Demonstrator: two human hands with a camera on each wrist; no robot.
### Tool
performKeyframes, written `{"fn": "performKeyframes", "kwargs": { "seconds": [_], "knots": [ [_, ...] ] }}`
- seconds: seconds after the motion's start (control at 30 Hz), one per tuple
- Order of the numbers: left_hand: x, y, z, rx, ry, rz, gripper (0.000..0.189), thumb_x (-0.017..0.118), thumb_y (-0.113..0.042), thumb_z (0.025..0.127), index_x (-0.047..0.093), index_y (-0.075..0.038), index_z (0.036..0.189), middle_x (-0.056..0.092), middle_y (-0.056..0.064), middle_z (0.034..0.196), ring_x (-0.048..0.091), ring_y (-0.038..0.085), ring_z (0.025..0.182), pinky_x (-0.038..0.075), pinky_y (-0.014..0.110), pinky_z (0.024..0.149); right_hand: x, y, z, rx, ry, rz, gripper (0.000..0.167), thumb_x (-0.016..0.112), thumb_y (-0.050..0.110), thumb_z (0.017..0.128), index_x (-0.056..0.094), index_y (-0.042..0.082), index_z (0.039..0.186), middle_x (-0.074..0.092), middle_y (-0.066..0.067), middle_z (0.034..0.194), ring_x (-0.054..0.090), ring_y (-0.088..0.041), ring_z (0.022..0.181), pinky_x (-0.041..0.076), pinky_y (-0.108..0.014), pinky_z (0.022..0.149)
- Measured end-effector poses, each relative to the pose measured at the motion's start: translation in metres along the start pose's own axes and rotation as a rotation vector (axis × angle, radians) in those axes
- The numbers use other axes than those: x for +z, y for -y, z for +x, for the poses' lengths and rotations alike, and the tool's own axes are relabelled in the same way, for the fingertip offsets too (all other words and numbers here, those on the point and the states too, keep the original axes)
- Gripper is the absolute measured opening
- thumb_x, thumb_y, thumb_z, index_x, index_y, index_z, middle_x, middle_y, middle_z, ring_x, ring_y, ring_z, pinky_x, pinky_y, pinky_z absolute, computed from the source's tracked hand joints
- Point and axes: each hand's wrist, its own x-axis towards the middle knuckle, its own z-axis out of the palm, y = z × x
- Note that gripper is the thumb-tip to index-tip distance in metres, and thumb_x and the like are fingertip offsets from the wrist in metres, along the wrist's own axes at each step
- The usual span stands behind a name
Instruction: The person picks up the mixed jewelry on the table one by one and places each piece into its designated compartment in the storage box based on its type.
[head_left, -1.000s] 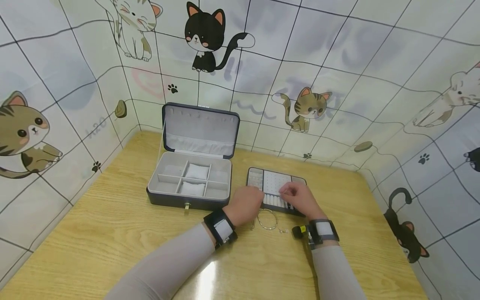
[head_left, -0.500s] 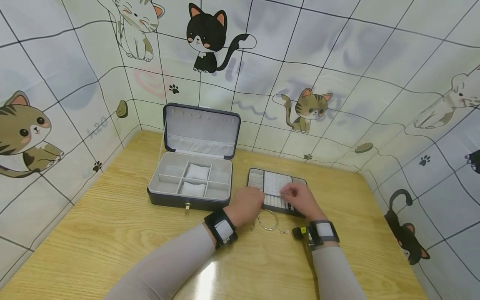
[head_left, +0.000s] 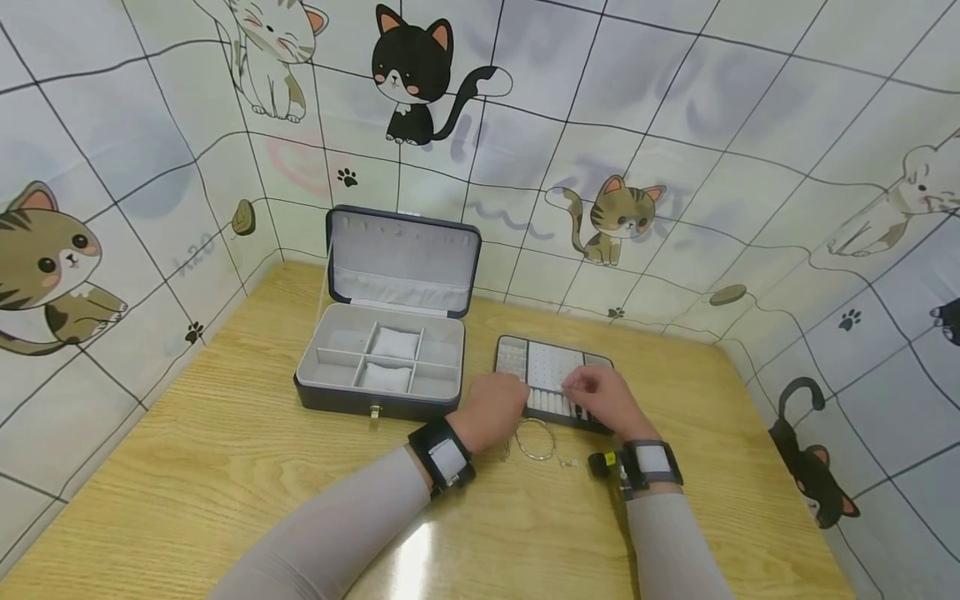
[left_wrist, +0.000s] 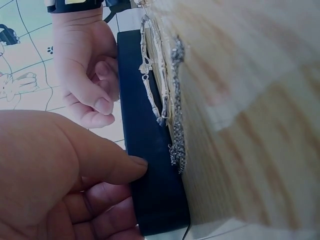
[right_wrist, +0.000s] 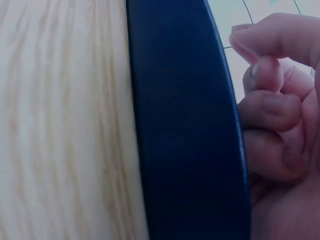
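My left hand [head_left: 489, 410] grips the front left edge of a dark blue jewellery tray [head_left: 551, 340]. In the left wrist view its thumb [left_wrist: 117, 162] presses the tray's outer wall, with the other fingers curled over the far side. Over the tray's dotted panel [head_left: 551, 363], my right hand [head_left: 604, 402] has curled fingers, thumb and forefinger tips close together. Whether they pinch something tiny I cannot tell. In front of the tray lie a gold bangle [head_left: 553, 440] and small pale jewellery pieces [head_left: 567, 462]. The left wrist view shows a silver chain [left_wrist: 177, 110] beside the bangle.
Left of the tray stands an open dark blue jewellery box [head_left: 375, 403], its lid [head_left: 401, 250] raised. Two white cushions [head_left: 394, 342] sit in its middle compartments. A cat-patterned wall covering [head_left: 517, 167] rises behind the wooden table [head_left: 247, 467].
My right hand has shifted very slightly to the right over the tray. The left hand keeps its hold on the tray's edge.
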Motion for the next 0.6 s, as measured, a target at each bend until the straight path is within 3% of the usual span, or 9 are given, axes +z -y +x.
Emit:
{"fn": "performKeyframes", "kwargs": {
  "seconds": [0.23,0.4,0.6],
  "knots": [
    [-0.0002,-0.0004,0.0008,-0.006,-0.005,-0.009,0.004,0.072,-0.019,0.094,0.074,-0.019,0.090,0.070,-0.003,0.082,0.064,0.014,0.071,0.050,0.032,0.052,-0.0035,0.0038,-0.0015,-0.023,0.028,-0.009,0.005,0.080,0.020,0.092,0.077,0.017,0.092,0.072,-0.003,0.092,0.064,-0.022,0.086,0.053,-0.037,0.082],
    [-0.0006,-0.0006,0.0007,-0.008,-0.009,-0.006,0.004,0.073,-0.020,0.094,0.074,-0.019,0.090,0.070,-0.003,0.082,0.064,0.014,0.070,0.049,0.032,0.051,-0.0044,0.0050,-0.0014,-0.075,0.067,-0.016,0.005,0.080,0.019,0.091,0.076,0.017,0.089,0.071,-0.002,0.091,0.063,-0.023,0.085,0.053,-0.038,0.079],
    [-0.0027,-0.0024,-0.0002,-0.016,0.003,0.006,0.007,0.071,-0.018,0.096,0.074,-0.019,0.090,0.070,-0.003,0.080,0.062,0.013,0.068,0.048,0.032,0.049,-0.0096,0.0039,-0.0028,-0.043,0.051,-0.073,0.010,0.081,0.022,0.090,0.077,0.013,0.095,0.073,0.000,0.096,0.065,-0.022,0.093,0.054,-0.042,0.088]
  ]
}}
